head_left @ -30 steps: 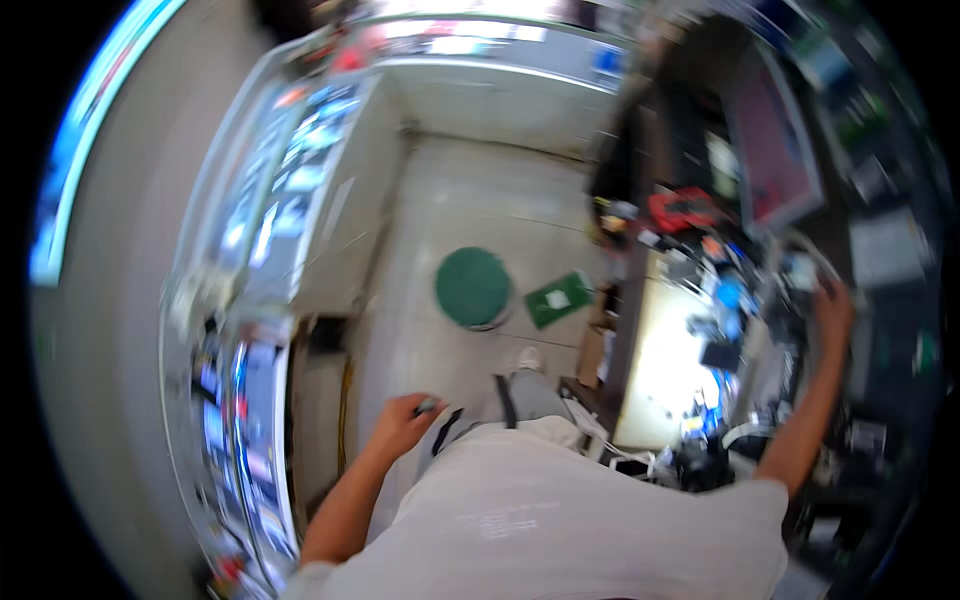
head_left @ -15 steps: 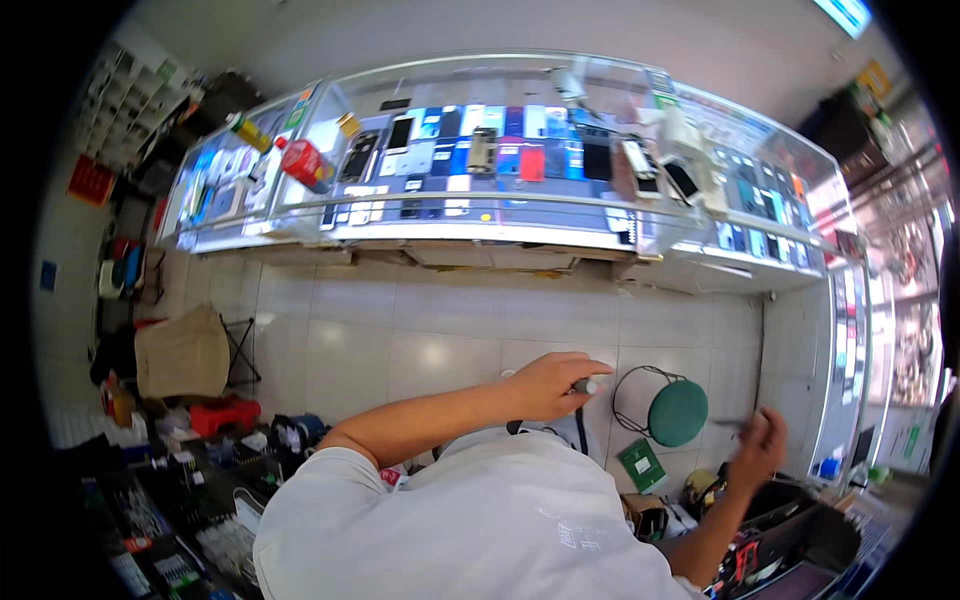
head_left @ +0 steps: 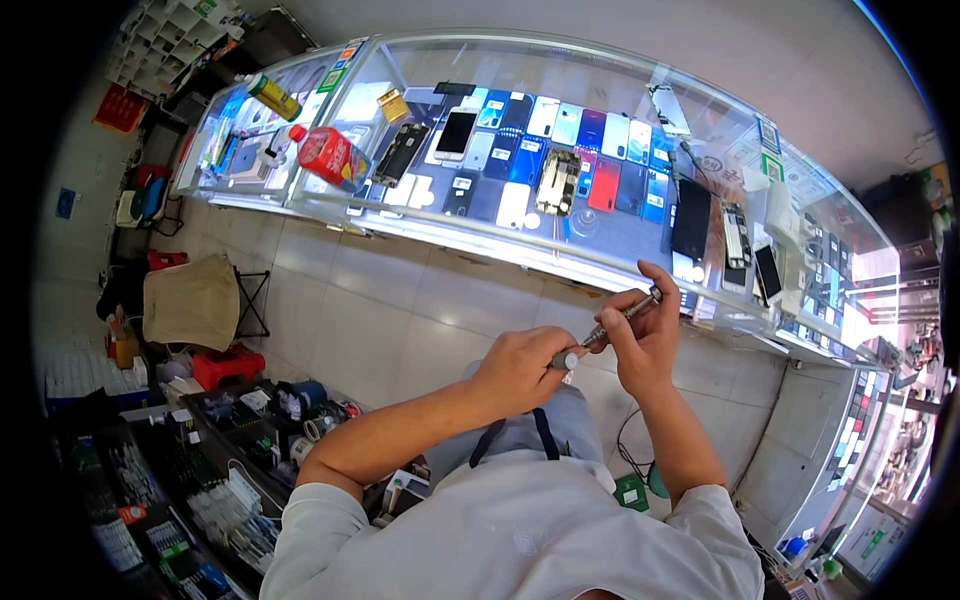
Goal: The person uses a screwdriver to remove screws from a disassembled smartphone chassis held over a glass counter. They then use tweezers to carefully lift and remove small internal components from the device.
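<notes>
My left hand (head_left: 522, 370) is closed around a short grey cylinder (head_left: 565, 360), whose round end sticks out past the fingers. Just right of it, my right hand (head_left: 648, 340) grips a slim silver screwdriver (head_left: 628, 312) between thumb and fingers, the index finger raised. The screwdriver slants down to the left, and its lower end comes up close to the cylinder. Whether the two touch I cannot tell. Both hands are in front of my body, short of the glass counter's near edge.
Ahead runs a glass display counter (head_left: 480, 228) with rows of phones. Opened phones (head_left: 558, 182), a red bottle (head_left: 330, 158) and a yellow-green can (head_left: 272, 97) stand or lie on it. A beige folding chair (head_left: 190, 302) and parts trays (head_left: 165, 500) are at left; a green box (head_left: 631, 492) is lower right.
My right hand has come from the lower right up beside my left hand, with the screwdriver in it. The left hand still holds the cylinder. The view has turned.
</notes>
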### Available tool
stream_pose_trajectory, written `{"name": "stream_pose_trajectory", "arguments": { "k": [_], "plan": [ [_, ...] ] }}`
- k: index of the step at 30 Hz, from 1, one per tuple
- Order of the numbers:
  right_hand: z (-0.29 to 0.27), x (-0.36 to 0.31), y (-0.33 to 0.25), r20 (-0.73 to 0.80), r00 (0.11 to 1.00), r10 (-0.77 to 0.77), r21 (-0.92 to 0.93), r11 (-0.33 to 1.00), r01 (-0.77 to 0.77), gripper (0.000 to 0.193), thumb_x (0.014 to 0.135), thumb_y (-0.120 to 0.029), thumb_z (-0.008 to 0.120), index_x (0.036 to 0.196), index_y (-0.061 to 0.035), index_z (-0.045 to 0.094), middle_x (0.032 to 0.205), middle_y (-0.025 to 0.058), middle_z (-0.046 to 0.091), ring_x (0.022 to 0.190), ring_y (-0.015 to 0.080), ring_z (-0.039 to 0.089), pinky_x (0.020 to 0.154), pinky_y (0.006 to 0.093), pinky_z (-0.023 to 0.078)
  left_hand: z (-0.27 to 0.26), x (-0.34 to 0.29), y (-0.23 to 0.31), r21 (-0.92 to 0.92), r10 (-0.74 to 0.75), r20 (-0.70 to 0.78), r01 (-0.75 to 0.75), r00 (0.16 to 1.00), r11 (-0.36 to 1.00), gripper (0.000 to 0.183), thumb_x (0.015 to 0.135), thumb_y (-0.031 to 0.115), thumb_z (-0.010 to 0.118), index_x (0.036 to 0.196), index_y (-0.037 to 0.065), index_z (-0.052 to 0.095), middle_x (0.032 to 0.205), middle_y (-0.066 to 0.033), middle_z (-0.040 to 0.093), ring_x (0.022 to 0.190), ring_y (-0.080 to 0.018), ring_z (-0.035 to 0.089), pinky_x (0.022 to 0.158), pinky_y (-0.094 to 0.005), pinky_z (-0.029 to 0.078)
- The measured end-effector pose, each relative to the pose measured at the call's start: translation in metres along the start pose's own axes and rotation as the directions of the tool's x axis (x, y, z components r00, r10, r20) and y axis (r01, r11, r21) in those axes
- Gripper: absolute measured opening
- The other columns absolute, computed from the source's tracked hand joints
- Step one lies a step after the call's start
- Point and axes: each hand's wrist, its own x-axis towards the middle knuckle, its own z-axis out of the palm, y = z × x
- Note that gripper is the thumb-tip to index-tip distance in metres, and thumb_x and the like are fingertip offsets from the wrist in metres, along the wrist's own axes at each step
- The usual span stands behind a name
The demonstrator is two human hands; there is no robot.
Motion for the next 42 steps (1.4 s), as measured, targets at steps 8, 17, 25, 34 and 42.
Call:
{"name": "stream_pose_trajectory", "arguments": {
  "k": [8,17,25,34,42],
  "plan": [
    [-0.019,0.140,0.036,-0.192,0.981,-0.020,-0.129,0.992,-0.005,0.052,0.109,-0.002,0.066,0.155,0.0003,0.041,0.096,0.0156,0.075,0.071,0.0191,0.075,0.060,0.0309,0.064,-0.046,0.120,-0.095,0.168,0.280,0.030,-0.281,0.960,0.945,0.019,0.086,0.002,0.078,0.102,0.006,0.070,0.091,-0.0123,0.075,0.078,-0.0367,0.075,0.065,-0.0468,0.059],
    [-0.035,0.292,0.088,-0.061,0.855,-0.515,-0.637,0.680,0.364,0.039,0.102,0.002,0.079,0.136,-0.0012,0.060,0.095,0.0071,0.075,0.080,0.0101,0.077,0.067,0.0245,0.062,-0.047,0.242,-0.201,0.402,0.679,0.259,-0.716,0.687,0.570,0.020,0.090,0.017,0.072,0.105,0.005,0.072,0.095,-0.0058,0.068,0.086,-0.0238,0.067,0.072,-0.0368,0.051],
    [-0.044,0.301,0.138,0.166,0.677,-0.717,-0.750,0.354,0.559,0.035,0.093,0.004,0.084,0.124,-0.0001,0.068,0.092,0.0071,0.078,0.078,0.0100,0.076,0.064,0.0246,0.061,-0.053,0.244,-0.220,0.425,0.629,0.187,-0.639,0.755,0.641,0.041,0.086,0.018,0.068,0.119,-0.007,0.074,0.119,-0.0197,0.071,0.112,-0.0355,0.069,0.096,-0.0466,0.057],
    [-0.039,0.301,0.146,0.179,0.681,-0.710,-0.732,0.367,0.574,0.029,0.091,0.001,0.086,0.117,-0.0010,0.073,0.092,0.0065,0.079,0.076,0.0104,0.077,0.064,0.0244,0.062,-0.051,0.237,-0.227,0.410,0.554,0.285,-0.622,0.782,0.667,0.047,0.081,0.015,0.068,0.116,-0.015,0.074,0.125,-0.0262,0.070,0.119,-0.0407,0.068,0.106,-0.0505,0.059],
    [-0.037,0.297,0.148,0.204,0.709,-0.675,-0.769,0.337,0.543,0.030,0.091,0.000,0.085,0.118,-0.0041,0.074,0.091,0.0041,0.079,0.071,0.0101,0.076,0.065,0.0252,0.062,-0.051,0.238,-0.227,0.377,0.529,0.297,-0.607,0.795,0.700,0.045,0.082,0.014,0.068,0.115,-0.016,0.074,0.124,-0.0269,0.070,0.118,-0.0402,0.068,0.103,-0.0492,0.060]
  ]
}}
